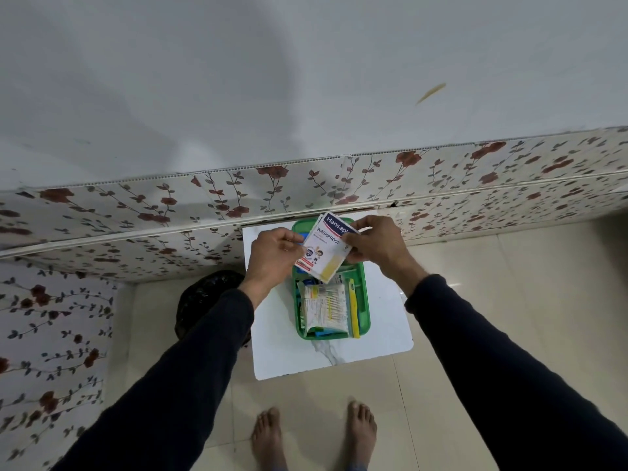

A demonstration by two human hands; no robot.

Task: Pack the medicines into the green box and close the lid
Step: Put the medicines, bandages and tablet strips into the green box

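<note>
Plaster packet (325,250): a flat white sachet with a dark blue band across its far end carrying white brand lettering, the word "WASHPROOF" beneath it, a small cartoon print near the lower left, a red strip along the near left edge and a pale yellow patch at the near right corner. Its long axis runs from the near left to the far right, blue band away from the person, printed face up. More than one sachet appears to be stacked, edges slightly offset.

Left hand (274,251): pinches the packet's left edge between thumb and fingers. Right hand (373,245): grips the right edge the same way. Both arms wear dark sleeves.

The packet is held in the air above the far half of the green box (364,297), which lies open on a small white table (387,321) against a flowered wall panel (136,212). The box's long axis runs away from the person. Inside lie a white packet with yellow print (324,309) and a yellow strip (353,312) along the right wall.

A black bin (204,300) stands left of the table.
</note>
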